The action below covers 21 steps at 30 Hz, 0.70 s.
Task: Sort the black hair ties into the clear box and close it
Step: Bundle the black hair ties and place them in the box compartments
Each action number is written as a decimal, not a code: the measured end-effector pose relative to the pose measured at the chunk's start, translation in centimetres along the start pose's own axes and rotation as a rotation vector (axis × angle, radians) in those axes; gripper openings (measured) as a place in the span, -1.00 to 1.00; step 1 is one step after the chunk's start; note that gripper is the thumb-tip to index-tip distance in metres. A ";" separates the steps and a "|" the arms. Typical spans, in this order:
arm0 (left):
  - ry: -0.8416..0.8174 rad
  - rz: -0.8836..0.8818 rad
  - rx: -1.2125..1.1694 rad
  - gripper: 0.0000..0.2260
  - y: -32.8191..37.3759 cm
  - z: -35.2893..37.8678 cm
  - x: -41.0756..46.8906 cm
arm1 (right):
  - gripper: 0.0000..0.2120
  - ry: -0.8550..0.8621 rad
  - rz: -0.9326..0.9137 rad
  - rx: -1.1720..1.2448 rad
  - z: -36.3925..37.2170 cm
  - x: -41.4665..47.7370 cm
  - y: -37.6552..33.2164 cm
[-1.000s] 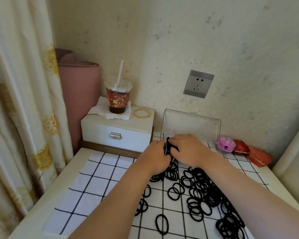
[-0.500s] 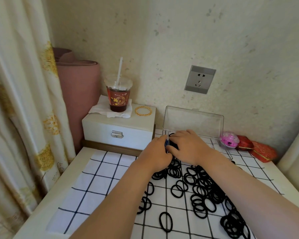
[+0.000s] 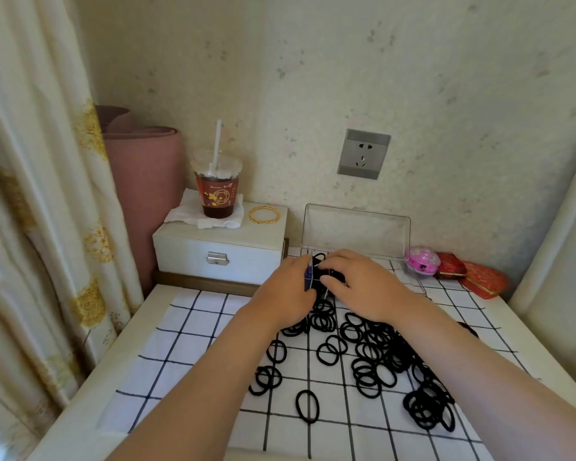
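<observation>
Box (image 3: 400,275) lengthwise along wall (image 3: 313,94), lid (image 3: 356,228) upright

1. Your black hair ties (image 3: 376,357) are thin elastic loops. They lie loose and overlapping on the checked cloth (image 3: 187,344), heaped thickest at the near right, with single ones to the left.
2. Your clear box (image 3: 356,229) sits at the far edge, its lid raised upright. Some ties show inside.

Speckled wall (image 3: 346,78), socket (image 3: 363,154), floral curtain (image 3: 30,194)
</observation>
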<state>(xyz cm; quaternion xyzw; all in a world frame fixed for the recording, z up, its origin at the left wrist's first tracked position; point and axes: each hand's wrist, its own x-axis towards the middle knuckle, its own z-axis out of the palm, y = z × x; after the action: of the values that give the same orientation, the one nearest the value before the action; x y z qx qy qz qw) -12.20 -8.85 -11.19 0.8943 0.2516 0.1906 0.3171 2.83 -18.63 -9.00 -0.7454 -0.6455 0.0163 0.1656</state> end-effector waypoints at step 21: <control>-0.458 -0.144 0.338 -0.69 -0.6 -3.3 -8.6 | -0.77 -0.241 0.130 -0.316 3.5 -6.2 -4.1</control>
<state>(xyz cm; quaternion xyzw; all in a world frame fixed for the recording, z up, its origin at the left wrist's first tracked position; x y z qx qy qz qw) -20.95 -11.86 -10.75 0.9340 0.2645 -0.0838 0.2250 -2.93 -23.35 -12.42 -0.7949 -0.6056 0.0145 -0.0334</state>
